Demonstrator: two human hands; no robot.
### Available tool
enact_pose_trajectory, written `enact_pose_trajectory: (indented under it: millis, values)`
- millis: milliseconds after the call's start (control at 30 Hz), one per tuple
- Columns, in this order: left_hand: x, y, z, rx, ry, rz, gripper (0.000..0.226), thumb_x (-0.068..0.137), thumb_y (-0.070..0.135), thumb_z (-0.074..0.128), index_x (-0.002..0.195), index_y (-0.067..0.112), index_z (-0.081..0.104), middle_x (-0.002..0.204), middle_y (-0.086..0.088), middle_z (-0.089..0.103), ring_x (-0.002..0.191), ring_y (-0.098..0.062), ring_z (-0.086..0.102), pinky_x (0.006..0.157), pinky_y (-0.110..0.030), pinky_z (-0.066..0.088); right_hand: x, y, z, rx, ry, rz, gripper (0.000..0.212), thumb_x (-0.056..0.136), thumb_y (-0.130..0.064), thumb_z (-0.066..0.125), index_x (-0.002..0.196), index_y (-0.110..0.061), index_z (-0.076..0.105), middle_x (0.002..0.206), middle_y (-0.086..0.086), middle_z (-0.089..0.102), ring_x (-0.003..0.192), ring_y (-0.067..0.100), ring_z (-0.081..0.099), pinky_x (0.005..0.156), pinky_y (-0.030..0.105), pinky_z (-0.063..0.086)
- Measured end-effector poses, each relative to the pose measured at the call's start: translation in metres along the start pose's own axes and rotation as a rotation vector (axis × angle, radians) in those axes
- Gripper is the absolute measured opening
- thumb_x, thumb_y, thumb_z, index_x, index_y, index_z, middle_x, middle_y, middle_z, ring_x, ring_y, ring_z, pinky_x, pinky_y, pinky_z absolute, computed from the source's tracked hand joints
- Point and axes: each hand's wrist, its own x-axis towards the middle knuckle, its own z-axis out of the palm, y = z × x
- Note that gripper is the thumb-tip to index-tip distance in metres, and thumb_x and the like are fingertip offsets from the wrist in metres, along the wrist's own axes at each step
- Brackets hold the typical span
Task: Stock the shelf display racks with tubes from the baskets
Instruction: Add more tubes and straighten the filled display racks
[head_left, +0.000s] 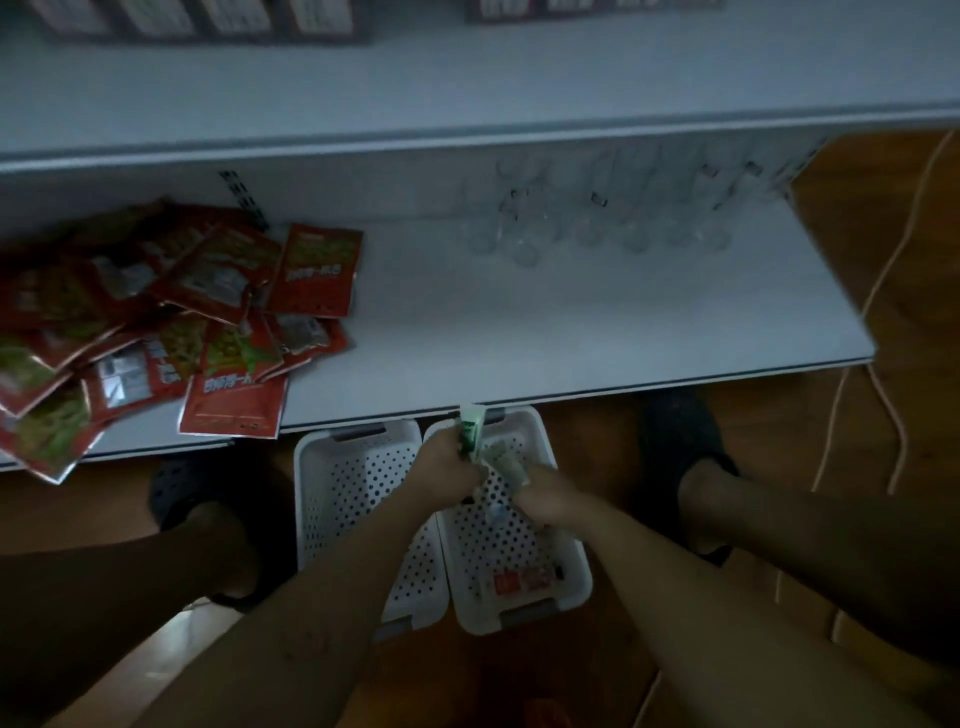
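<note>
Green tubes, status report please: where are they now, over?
Left hand grips green-and-white tube. Right hand grips pale green tube, over white perforated plastic basket. Clear display racks look unfilled; red snack packets lie apart.

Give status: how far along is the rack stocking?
Barely started. Done: nothing visible; the clear racks on the shelf look empty. In hand: left hand grips a green tube, right hand holds a greenish item, both over the right basket. Left: every rack, plus red items in that basket.
</note>
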Motion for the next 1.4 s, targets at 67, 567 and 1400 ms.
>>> enact_pose_trajectory:
  millis: [67, 567, 1400]
  values:
    - [-0.008, 0.007, -0.007, -0.065, 0.019, -0.038, 0.018, 0.083, 0.01, 0.067, 0.074, 0.012, 0.051, 0.064, -0.004, 0.052, 0.06, -0.017, 0.052, 0.057, -0.026, 0.045, -0.016, -0.008, -0.009, 0.209, 0.055, 0.0, 0.016, 0.092, -0.03, 0.052, 0.084, -0.016, 0.053, 0.074, 0.007, 0.054, 0.06, 0.016, 0.05, 0.053, 0.023, 0.039]
    - [-0.063, 0.105, -0.053, -0.595, 0.191, 0.186, 0.033, 0.101, 0.036, 0.042, 0.102, 0.006, 0.056, 0.076, -0.008, 0.057, 0.059, -0.017, 0.052, 0.054, -0.029, 0.041, -0.09, -0.069, -0.07, 0.955, -0.042, -0.467, 0.042, 0.094, -0.028, 0.037, 0.097, -0.001, 0.069, 0.063, 0.0, 0.043, 0.05, 0.012, 0.039, 0.046, 0.028, 0.034]
    - [-0.09, 0.347, -0.18, 0.111, 0.593, 0.779, 0.038, 0.075, 0.037, 0.078, 0.104, 0.016, 0.064, 0.087, 0.002, 0.07, 0.076, -0.014, 0.067, 0.071, -0.037, 0.057, -0.246, -0.203, -0.329, 0.071, 0.643, -1.029, 0.01, 0.08, -0.016, 0.076, 0.084, -0.018, 0.067, 0.075, 0.007, 0.071, 0.062, 0.015, 0.068, 0.059, 0.028, 0.057]
